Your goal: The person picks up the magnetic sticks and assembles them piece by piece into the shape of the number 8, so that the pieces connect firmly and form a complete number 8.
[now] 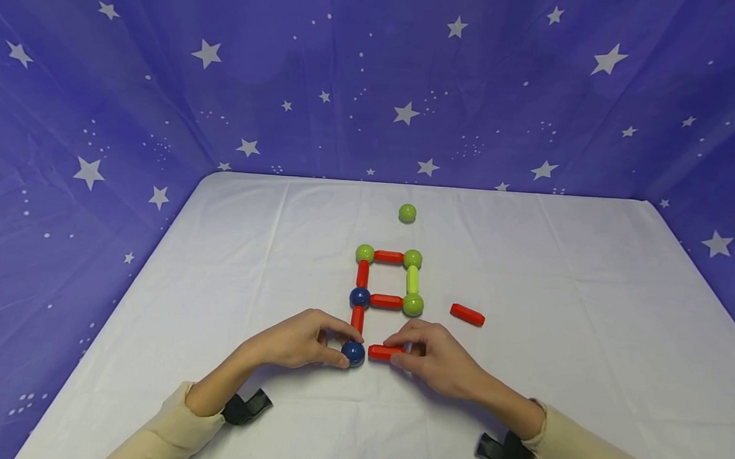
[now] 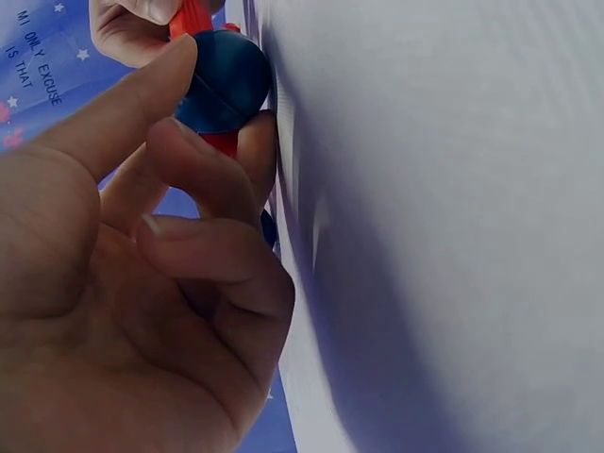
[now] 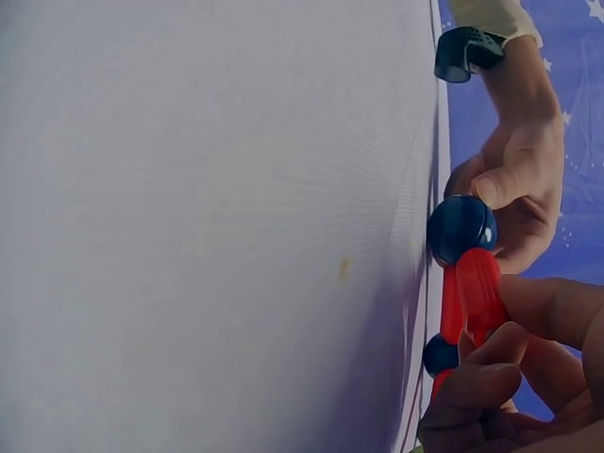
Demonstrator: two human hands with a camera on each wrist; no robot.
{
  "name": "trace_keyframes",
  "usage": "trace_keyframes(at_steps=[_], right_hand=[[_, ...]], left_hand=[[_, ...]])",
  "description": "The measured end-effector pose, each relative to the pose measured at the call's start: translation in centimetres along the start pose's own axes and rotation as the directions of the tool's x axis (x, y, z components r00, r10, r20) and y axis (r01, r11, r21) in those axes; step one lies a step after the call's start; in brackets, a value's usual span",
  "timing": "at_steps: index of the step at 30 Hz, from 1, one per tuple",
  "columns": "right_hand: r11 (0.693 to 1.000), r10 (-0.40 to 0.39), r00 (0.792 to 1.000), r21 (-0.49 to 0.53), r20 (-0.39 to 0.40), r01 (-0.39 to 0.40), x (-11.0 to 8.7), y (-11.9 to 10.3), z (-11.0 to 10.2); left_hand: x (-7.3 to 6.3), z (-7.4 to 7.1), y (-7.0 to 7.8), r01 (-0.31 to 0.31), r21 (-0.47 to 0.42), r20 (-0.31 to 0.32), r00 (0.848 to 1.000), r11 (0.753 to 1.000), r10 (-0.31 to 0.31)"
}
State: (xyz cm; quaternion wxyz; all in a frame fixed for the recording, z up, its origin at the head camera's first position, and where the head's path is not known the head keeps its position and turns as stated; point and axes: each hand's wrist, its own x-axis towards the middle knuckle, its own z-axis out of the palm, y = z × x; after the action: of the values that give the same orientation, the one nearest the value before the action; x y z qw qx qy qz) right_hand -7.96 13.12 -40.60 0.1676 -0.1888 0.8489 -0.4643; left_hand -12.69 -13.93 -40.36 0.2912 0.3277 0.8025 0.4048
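Observation:
My left hand (image 1: 305,339) holds a dark blue ball (image 1: 353,354) between thumb and fingers at the near end of a joined frame. From that ball a red rod (image 1: 357,320) runs away to a second blue ball (image 1: 360,297). Pinched in my right hand (image 1: 439,357) is another red rod (image 1: 383,352), its free end pointing at the near blue ball with a small gap in the head view. Beyond, the square continues with green balls (image 1: 412,259), red rods and one light green rod (image 1: 412,280).
A loose red rod (image 1: 467,315) lies right of the frame. One loose green ball (image 1: 407,213) sits farther back. White cloth (image 1: 583,318) covers the table, and a purple starry curtain (image 1: 346,141) rises behind it.

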Motion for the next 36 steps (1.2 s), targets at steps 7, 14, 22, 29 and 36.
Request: trace_keyframes(at_steps=[7,14,22,29,36], right_hand=[[0.999,-0.039,0.999,0.029,0.021,0.038,0.3,0.2,0.4],[0.999,-0.049,0.999,0.007,0.021,0.049,0.4,0.2,0.5],[1.0,-0.009,1.0,0.013,0.026,0.009,0.3,0.2,0.5],[1.0,-0.03,0.999,0.008,0.032,0.029,0.3,0.2,0.4],[0.999,-0.043,0.999,-0.025,-0.004,0.043,0.1,0.0,-0.6]], left_hand=[[0.0,0.1,0.0,0.011,-0.009,-0.007,1.0,1.0,-0.011],[0.0,0.1,0.1,0.013,0.0,-0.01,1.0,1.0,-0.013],[0.0,0.1,0.1,0.015,0.004,-0.008,1.0,1.0,-0.015],[0.1,0.1,0.0,0.011,-0.002,-0.005,1.0,1.0,-0.011],[0.0,0.1,-0.1,0.01,0.0,-0.004,1.0,1.0,-0.01]])
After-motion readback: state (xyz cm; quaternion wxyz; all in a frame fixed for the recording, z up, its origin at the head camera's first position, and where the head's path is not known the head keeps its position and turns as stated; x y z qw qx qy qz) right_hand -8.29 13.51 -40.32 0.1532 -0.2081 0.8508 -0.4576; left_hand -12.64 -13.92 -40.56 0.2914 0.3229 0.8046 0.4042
